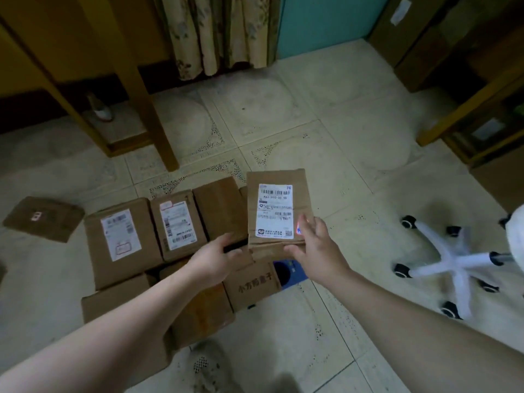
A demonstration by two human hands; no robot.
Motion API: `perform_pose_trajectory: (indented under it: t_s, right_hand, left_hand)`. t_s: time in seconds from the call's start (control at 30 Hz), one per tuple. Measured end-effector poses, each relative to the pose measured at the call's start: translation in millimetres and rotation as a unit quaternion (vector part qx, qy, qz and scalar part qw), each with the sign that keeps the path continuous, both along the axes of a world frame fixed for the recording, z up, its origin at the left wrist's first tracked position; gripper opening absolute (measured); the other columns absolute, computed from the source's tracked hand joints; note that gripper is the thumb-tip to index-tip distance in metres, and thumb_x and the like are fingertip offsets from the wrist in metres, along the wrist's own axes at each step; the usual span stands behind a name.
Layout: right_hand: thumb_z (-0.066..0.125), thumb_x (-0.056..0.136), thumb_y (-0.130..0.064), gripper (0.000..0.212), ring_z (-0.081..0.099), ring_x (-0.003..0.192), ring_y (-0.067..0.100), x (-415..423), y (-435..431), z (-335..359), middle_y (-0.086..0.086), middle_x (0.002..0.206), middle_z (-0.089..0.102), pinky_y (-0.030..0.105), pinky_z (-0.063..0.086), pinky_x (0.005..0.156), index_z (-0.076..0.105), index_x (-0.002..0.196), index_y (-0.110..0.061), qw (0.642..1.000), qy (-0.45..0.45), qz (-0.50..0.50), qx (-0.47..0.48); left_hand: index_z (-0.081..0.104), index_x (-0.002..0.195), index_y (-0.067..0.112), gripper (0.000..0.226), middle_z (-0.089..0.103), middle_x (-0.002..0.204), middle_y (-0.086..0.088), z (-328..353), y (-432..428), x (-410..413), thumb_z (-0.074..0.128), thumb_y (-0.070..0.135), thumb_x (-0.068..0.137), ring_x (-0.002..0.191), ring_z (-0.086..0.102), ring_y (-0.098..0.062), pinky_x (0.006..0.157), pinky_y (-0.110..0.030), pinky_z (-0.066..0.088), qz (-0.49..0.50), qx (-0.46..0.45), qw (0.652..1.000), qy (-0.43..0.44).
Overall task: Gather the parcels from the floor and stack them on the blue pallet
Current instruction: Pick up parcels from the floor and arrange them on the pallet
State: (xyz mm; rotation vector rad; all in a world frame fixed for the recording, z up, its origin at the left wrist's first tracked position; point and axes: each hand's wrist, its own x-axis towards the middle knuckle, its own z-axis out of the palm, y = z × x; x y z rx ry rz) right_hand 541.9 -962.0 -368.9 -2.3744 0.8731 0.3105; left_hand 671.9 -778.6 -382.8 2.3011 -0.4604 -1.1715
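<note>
I hold a flat brown parcel with a white barcode label above the stack. My right hand grips its lower right corner, fingers on top and thumb at the front edge. My left hand curls round its lower left corner, and the contact is partly in shadow. Below, several cardboard parcels lie packed side by side on the blue pallet, of which only a corner shows at the right. One more flat parcel lies on the tiled floor to the left.
A white office chair base with black castors stands on the right. Wooden table legs rise behind the stack, and a wooden shelf unit is at the far right. A patterned curtain hangs at the back.
</note>
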Motion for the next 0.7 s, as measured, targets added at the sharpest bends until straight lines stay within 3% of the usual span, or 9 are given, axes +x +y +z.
perform_pose_trajectory:
  t_s: [0.2, 0.37, 0.43, 0.5, 0.57, 0.63, 0.7]
  right_hand:
    - [0.054, 0.094, -0.040, 0.073, 0.038, 0.131, 0.024, 56.9, -43.5, -35.3, 0.008, 0.153, 0.014, 0.038, 0.041, 0.103, 0.013, 0.151, -0.022, 0.998, -0.002, 0.055, -0.004]
    - [0.056, 0.094, -0.036, 0.073, 0.043, 0.123, 0.021, 73.4, -82.3, -88.4, 0.007, 0.143, 0.024, 0.028, 0.038, 0.097, 0.013, 0.151, -0.019, 0.992, -0.004, 0.123, 0.019]
    - [0.056, 0.094, -0.034, 0.075, 0.044, 0.121, 0.020, 88.7, -101.0, -111.7, 0.007, 0.142, 0.024, 0.026, 0.039, 0.094, 0.011, 0.151, -0.019, 0.988, -0.013, 0.153, 0.021]
    - [0.057, 0.093, -0.030, 0.075, 0.044, 0.119, 0.020, 103.4, -116.5, -136.9, 0.009, 0.143, 0.024, 0.026, 0.039, 0.092, 0.011, 0.152, -0.019, 0.983, -0.034, 0.178, 0.030]
    - [0.059, 0.092, -0.025, 0.075, 0.047, 0.116, 0.024, 108.9, -127.5, -162.0, 0.012, 0.141, 0.026, 0.027, 0.041, 0.090, 0.014, 0.151, -0.016, 0.976, -0.055, 0.205, 0.037]
    - [0.060, 0.092, -0.024, 0.072, 0.049, 0.112, 0.027, 109.5, -136.5, -184.4, 0.014, 0.140, 0.027, 0.029, 0.043, 0.086, 0.019, 0.150, -0.014, 0.973, -0.068, 0.216, 0.041]
    - [0.061, 0.091, -0.024, 0.071, 0.051, 0.111, 0.029, 108.1, -142.0, -201.5, 0.014, 0.142, 0.026, 0.031, 0.046, 0.086, 0.021, 0.149, -0.017, 0.973, -0.078, 0.212, 0.051]
  left_hand:
    - [0.029, 0.145, 0.020, 0.060, 0.037, 0.148, -0.007, -39.2, -12.9, 48.9, 0.047, 0.043, 0.093, 0.133, 0.038, -0.027, 0.105, -0.038, 0.037, -0.045, 0.093, 0.993, -0.066]
    - [0.051, 0.117, 0.000, 0.035, 0.052, 0.125, -0.022, -81.1, -42.0, 62.3, 0.043, 0.023, 0.093, 0.115, 0.048, -0.040, 0.094, -0.051, 0.044, -0.078, 0.097, 0.991, -0.047]
    - [0.052, 0.118, 0.000, 0.031, 0.051, 0.126, -0.021, -105.9, -58.0, 69.0, 0.044, 0.017, 0.092, 0.117, 0.048, -0.038, 0.097, -0.047, 0.042, -0.077, 0.125, 0.987, -0.070]
    - [0.043, 0.133, 0.004, 0.043, 0.039, 0.141, -0.019, -135.2, -68.3, 71.7, 0.048, 0.018, 0.093, 0.130, 0.035, -0.036, 0.106, -0.045, 0.032, -0.065, 0.141, 0.981, -0.113]
    - [0.023, 0.147, 0.012, 0.061, 0.016, 0.154, -0.015, -162.2, -71.8, 66.9, 0.049, 0.028, 0.094, 0.142, 0.013, -0.033, 0.114, -0.046, 0.019, -0.064, 0.150, 0.979, -0.121]
    - [0.003, 0.150, 0.028, 0.073, -0.005, 0.159, -0.004, -187.2, -70.1, 60.7, 0.047, 0.039, 0.094, 0.144, -0.008, -0.027, 0.117, -0.048, 0.010, -0.062, 0.163, 0.981, -0.084]
    - [-0.004, 0.149, 0.034, 0.075, -0.017, 0.157, 0.002, -206.5, -66.8, 56.6, 0.045, 0.046, 0.094, 0.143, -0.018, -0.024, 0.116, -0.048, 0.006, -0.059, 0.186, 0.978, -0.070]
